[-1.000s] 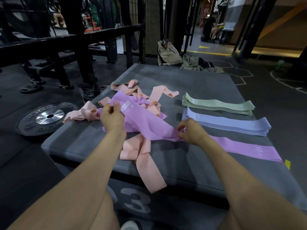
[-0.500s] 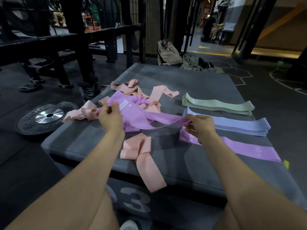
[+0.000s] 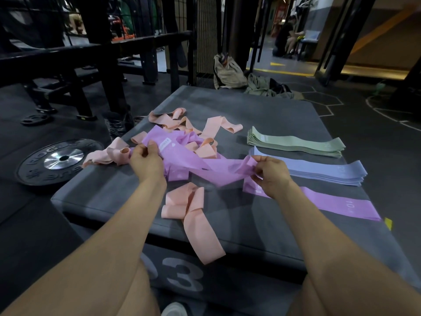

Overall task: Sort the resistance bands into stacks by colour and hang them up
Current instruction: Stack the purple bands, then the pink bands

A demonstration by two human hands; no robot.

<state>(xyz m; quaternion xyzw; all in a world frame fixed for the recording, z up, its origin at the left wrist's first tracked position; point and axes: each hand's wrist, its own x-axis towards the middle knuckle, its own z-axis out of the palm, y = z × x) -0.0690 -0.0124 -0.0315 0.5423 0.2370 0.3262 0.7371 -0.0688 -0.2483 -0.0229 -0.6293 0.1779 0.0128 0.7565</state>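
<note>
A pink-purple band (image 3: pixel 205 166) is stretched between my two hands above the grey padded box (image 3: pixel 262 106). My left hand (image 3: pixel 147 161) grips its left end by the white label. My right hand (image 3: pixel 271 173) pinches its right end. Beneath and behind it lies a tangle of peach bands (image 3: pixel 180 123) mixed with more purple ones; another peach band (image 3: pixel 193 215) trails over the front edge. On the right sit a green stack (image 3: pixel 293 143), a blue stack (image 3: pixel 328 173) and a flat purple band (image 3: pixel 337 205).
A black weight plate (image 3: pixel 59 161) lies on the floor at the left, with dark rack frames (image 3: pixel 98 60) behind it. A beige bag (image 3: pixel 227 73) and clothes (image 3: pixel 264 86) lie past the box's far edge. A person sits in the far doorway.
My right hand has lifted the purple band's right end up and to the right, over the left end of the flat purple band. My left hand kept its grip in place.
</note>
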